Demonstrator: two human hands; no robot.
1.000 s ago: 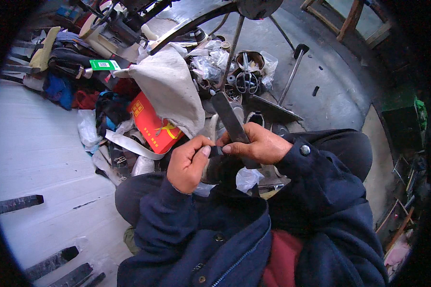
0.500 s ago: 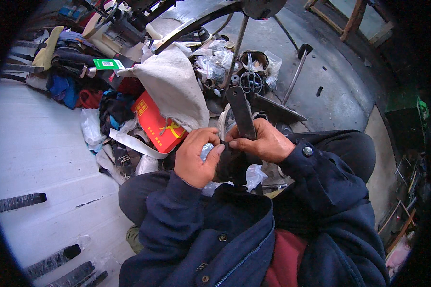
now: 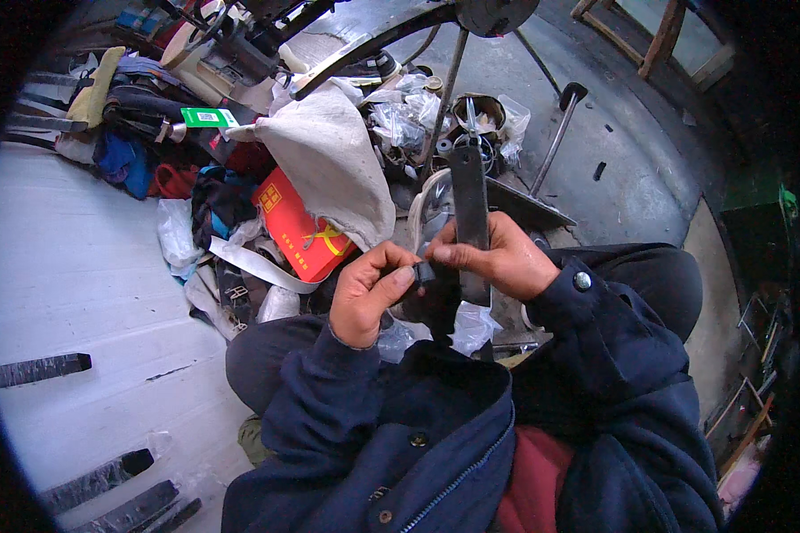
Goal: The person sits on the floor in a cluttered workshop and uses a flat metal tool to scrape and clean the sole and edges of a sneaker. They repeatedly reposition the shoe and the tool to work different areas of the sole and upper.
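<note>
Both hands are raised in front of me, close together above my lap. My right hand [image 3: 504,256] is closed round a dark flat bar [image 3: 469,191] with a small hole near its far end, which points away from me. Between the thumb and forefinger of my left hand [image 3: 364,295] is a small dark piece [image 3: 425,272]. The tips of the right thumb and fingers are near that piece; whether they touch it I cannot tell. Below the hands the dark area is too shadowed to make out.
Beyond my hands stands a metal machine arm [image 3: 373,49] on thin legs. A grey cloth [image 3: 329,160] partly covers a red box [image 3: 289,226] at the left. Scissors [image 3: 473,120] stand among tins and plastic bags. A white sheet [image 3: 89,266] bears several dark strips.
The bar has shifted right and shows more of its length. My hands have parted slightly, and the small dark piece at my left fingertips now shows clearly. The whole view has shifted a little.
</note>
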